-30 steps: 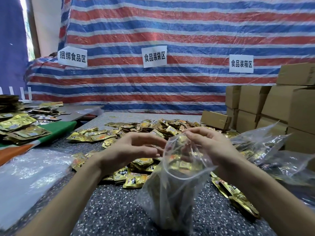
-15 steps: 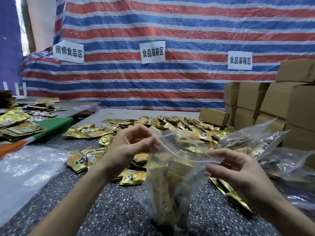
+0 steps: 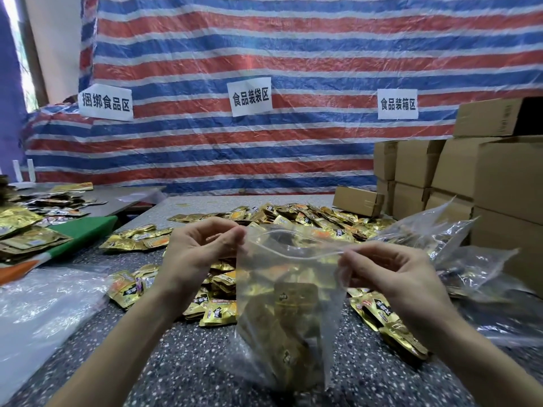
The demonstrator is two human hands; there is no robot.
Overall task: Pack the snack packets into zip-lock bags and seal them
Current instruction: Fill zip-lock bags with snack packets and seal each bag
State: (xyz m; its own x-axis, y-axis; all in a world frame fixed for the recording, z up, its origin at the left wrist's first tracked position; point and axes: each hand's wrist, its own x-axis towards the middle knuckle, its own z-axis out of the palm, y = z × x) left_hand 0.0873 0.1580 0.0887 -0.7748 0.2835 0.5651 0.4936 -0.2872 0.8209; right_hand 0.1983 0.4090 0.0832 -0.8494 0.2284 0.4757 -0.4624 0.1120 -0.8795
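Compared with half a second ago, the mouth of the zip-lock bag [image 3: 282,277] has been drawn narrower, and its zip strip is now stretched taut between the two hands. The right hand [image 3: 393,274], spread below the strip then, has been raised to the strip's right end, which is pinched between its thumb and fingers. The bag's upper left corner is pinched by the left hand [image 3: 199,254].

The bag is held upright in the lower middle of the frame, mouth upward and long axis close to vertical. Its bottom appears to rest on the speckled surface [image 3: 182,374]. The strip runs left to right, sloping slightly down toward the right. Gold snack packets [image 3: 293,298] are seen stacked inside. Loose packets [image 3: 296,214] are spread over the surface behind and beside the bag. Whether the strip is fully pressed closed cannot be told.
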